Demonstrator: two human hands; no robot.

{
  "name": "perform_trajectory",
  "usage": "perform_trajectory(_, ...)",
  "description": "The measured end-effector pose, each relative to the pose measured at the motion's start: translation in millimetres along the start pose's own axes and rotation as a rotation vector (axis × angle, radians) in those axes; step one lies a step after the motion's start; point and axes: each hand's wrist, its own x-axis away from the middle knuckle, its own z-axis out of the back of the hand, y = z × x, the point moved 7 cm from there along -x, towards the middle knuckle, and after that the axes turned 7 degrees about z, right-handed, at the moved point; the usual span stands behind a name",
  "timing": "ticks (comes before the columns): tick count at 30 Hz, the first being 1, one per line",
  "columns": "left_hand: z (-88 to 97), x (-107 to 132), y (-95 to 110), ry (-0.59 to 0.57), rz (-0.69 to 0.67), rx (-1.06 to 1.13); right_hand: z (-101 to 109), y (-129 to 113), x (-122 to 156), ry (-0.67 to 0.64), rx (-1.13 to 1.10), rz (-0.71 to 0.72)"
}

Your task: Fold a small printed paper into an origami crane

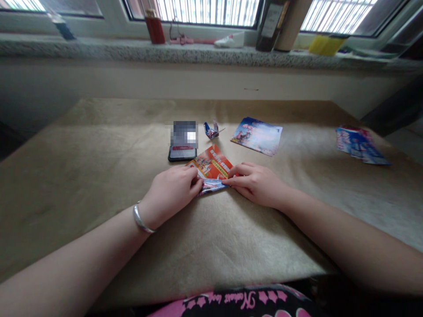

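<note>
A printed sheet of paper (214,164) lies on the table before me, its orange side up. The edge closest to me is folded over and shows the blue printed back. My left hand (174,187) is closed at the left end of this fold, thumb on the strip and fingers curled in. At the right end, my right hand (256,182) grips the paper with its fingertips pressed onto the fold. Just beyond the sheet stand a folded paper crane (212,130) and, to its left, a phone (183,152) with its screen blurred.
Square printed sheets (256,135) lie in a small stack beyond my right hand. More printed papers (361,145) are spread at the table's right side. Behind the table (132,123), a stone windowsill (198,53) holds a red container (154,27), a dark box (269,25) and a yellow object (327,45).
</note>
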Motion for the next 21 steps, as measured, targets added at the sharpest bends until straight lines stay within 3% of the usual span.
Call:
perform_trajectory(16,2.7,1.5,0.6,0.034,0.013,-0.025,-4.1,3.3,1.4,-0.020,-0.005,-0.031)
perform_trajectory(21,4.5,2.1,0.3,0.100,-0.001,0.005,-1.2,1.5,-0.4,-0.013,0.007,-0.023)
